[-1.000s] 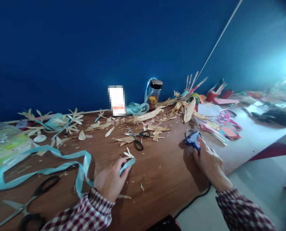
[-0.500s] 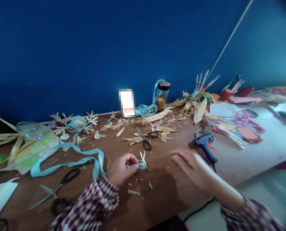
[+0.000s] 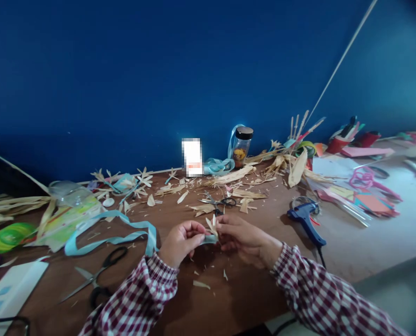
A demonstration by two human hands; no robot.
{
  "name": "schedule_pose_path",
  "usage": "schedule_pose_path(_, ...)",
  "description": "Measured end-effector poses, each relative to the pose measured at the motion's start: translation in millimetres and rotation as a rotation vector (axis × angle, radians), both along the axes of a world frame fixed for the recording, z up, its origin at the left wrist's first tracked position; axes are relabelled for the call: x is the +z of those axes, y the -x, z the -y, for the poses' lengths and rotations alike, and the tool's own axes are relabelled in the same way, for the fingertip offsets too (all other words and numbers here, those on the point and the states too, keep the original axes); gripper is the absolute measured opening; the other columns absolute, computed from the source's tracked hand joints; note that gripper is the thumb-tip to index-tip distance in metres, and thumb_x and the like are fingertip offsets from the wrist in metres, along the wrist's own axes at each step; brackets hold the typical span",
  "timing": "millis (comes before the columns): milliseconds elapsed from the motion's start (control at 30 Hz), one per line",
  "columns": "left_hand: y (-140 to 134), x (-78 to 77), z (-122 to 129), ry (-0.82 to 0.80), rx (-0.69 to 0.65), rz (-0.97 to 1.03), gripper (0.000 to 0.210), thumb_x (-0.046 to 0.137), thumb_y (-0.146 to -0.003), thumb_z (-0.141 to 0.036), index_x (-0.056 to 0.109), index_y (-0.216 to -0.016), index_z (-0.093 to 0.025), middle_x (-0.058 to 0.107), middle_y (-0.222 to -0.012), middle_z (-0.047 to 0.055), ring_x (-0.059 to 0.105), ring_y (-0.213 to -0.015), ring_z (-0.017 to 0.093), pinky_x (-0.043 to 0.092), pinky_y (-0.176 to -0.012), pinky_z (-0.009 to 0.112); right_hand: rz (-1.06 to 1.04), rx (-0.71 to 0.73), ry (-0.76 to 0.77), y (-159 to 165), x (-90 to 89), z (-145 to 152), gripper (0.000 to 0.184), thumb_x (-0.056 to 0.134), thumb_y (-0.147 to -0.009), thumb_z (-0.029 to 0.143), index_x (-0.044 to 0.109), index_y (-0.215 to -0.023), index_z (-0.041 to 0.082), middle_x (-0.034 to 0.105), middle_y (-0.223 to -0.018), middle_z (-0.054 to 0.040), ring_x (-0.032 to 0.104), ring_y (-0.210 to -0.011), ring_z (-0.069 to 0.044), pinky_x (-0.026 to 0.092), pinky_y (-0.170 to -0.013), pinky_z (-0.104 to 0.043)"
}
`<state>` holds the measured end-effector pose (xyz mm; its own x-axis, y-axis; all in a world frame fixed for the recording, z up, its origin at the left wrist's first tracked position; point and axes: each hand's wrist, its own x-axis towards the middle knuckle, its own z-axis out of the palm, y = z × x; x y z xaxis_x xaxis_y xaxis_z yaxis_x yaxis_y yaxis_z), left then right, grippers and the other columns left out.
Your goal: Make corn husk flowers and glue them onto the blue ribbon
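Note:
My left hand [image 3: 182,240] is closed, pinching the end of a light blue ribbon [image 3: 210,239] between thumb and forefinger. Just beyond those fingertips stands a small flower of pale, dry husk strips [image 3: 211,226], its base against the ribbon. My right hand [image 3: 241,235] has its fingers closed at the flower's right side; the exact contact is partly hidden. From the left hand the rest of the ribbon loops away over the brown table [image 3: 180,308]. Small black-handled scissors [image 3: 225,202] lie just behind the hands.
Larger open scissors [image 3: 94,278] lie beside my left sleeve. A blue glue gun [image 3: 306,219] with its cord rests at right. Along the blue wall are husk scraps [image 3: 229,176], a black-lidded jar [image 3: 242,147] and finished husk flowers [image 3: 143,179]. Coloured paper [image 3: 372,200] covers the right side.
My right hand has come in from the right and closed at the husk flower. The left hand keeps its pinch on the ribbon. The whole view has shifted slightly.

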<state>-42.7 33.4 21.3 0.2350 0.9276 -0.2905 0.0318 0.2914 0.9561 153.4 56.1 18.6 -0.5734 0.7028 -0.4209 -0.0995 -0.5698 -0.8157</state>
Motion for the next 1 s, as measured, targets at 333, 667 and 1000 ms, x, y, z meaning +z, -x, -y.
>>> schedule_pose_path(333,-2.4,-13.7,-9.6,0.04,-0.04,-0.14,0.043,0.07,-0.063,-0.037,0.064,-0.095,-0.01,0.063,-0.065,0.001,0.04,-0.039,0.004,0.034,-0.036,0.016,0.004,-0.08,-0.244,4.7,-10.1,-24.2,0.044,0.076,-0.065,0.029,0.054,-0.101,0.017,0.063,-0.073,0.002,0.058,-0.061,-0.009,0.047,-0.058,-0.021)
schedule_pose_path(667,-8.3,-19.7,-10.1,0.031,-0.04,-0.374,0.034,0.061,-0.069,-0.039,0.072,-0.089,-0.013,0.061,-0.054,-0.001,0.042,-0.034,0.006,0.031,-0.037,0.019,0.164,-0.061,-0.451,2.2,-23.8,-25.0,0.038,0.069,-0.07,0.025,0.053,-0.104,0.018,0.064,-0.069,0.0029,0.059,-0.059,-0.011,0.045,-0.057,-0.023)
schedule_pose_path(1000,-14.2,-18.6,-5.6,-0.03,0.05,-0.387,0.029,0.058,-0.07,-0.035,0.074,-0.084,-0.015,0.064,-0.054,0.001,0.043,-0.039,0.008,0.031,-0.04,0.019,0.407,-0.174,-0.715,12.6,-10.7,-10.9,0.029,0.061,-0.074,0.016,0.052,-0.101,0.019,0.065,-0.075,0.0002,0.062,-0.069,-0.014,0.047,-0.065,-0.026)
